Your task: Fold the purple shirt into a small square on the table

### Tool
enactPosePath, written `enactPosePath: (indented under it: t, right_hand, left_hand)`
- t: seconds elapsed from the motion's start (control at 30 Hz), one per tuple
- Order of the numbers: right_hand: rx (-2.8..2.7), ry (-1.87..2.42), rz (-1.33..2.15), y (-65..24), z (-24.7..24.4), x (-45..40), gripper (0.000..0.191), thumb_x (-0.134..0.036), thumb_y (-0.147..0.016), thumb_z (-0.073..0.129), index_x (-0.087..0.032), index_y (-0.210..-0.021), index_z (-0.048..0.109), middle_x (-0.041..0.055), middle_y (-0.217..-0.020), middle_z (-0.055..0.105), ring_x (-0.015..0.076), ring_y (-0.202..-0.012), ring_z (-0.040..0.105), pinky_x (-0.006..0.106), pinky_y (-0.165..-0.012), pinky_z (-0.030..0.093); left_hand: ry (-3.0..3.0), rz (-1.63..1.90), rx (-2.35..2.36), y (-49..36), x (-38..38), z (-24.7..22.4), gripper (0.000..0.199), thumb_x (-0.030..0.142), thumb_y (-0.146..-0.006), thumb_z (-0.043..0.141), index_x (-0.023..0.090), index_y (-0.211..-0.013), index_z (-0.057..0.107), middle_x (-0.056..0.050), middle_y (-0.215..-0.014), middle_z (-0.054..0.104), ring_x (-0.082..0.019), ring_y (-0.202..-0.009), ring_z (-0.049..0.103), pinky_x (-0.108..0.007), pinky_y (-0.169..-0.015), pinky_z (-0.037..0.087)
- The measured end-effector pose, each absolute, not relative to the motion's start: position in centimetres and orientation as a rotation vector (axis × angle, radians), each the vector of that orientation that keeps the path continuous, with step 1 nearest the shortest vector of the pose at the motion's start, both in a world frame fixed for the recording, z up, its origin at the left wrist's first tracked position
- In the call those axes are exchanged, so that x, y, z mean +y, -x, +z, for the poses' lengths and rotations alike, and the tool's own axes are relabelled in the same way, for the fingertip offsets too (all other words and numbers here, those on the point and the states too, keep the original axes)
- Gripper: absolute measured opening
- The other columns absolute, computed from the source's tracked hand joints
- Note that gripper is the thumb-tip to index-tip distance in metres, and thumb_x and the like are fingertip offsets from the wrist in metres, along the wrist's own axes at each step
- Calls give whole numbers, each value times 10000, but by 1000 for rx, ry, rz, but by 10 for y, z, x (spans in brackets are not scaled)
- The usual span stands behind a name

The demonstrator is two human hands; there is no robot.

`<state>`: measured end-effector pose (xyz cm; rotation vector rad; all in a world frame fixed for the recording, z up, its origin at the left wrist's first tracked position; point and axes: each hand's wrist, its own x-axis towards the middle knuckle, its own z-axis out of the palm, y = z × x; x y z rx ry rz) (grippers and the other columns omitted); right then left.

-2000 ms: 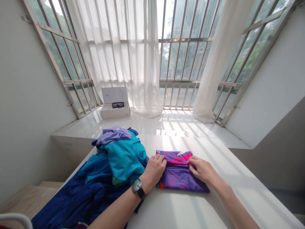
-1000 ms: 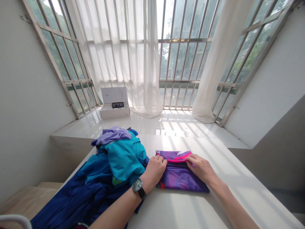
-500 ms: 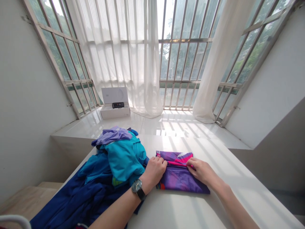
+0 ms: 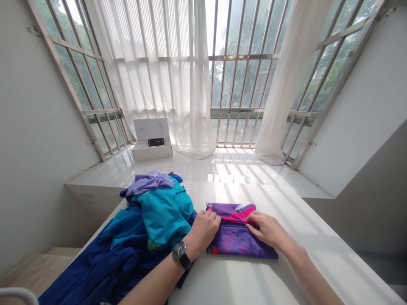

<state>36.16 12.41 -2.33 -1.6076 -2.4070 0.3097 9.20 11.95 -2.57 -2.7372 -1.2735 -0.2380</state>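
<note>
Purple-and-pink folded sports jersey (image 4: 241,242) is lying flat on the white bench (image 4: 244,281), at 3 o'clock from a heap of teal and blue clothing (image 4: 165,216). The left hand (image 4: 203,231) and right hand (image 4: 265,230) are both clenching its pink-edged fold, forearms angling in from 7 and 5 o'clock, with an even pinch along the crease squaring the layers.

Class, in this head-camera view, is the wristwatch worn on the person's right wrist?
No, the wristwatch is on the arm of the left hand, while the arm of the right hand is bare.
</note>
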Motion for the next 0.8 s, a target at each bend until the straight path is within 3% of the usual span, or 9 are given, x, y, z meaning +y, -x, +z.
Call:
enactPosePath:
  t: [0.8]
  right_hand:
    - [-2400, 1583, 281, -362, -28, 125, 216, -345, -920, 486, -235, -865, 664, 44, -920, 697, 196, -784, 654, 303, -707, 472]
  left_hand:
    - [2719, -209, -1281, -94, 118, -27, 155, 65, -965, 439, 154, -958, 565, -91, -965, 649, -248, -874, 609, -360, -760, 491]
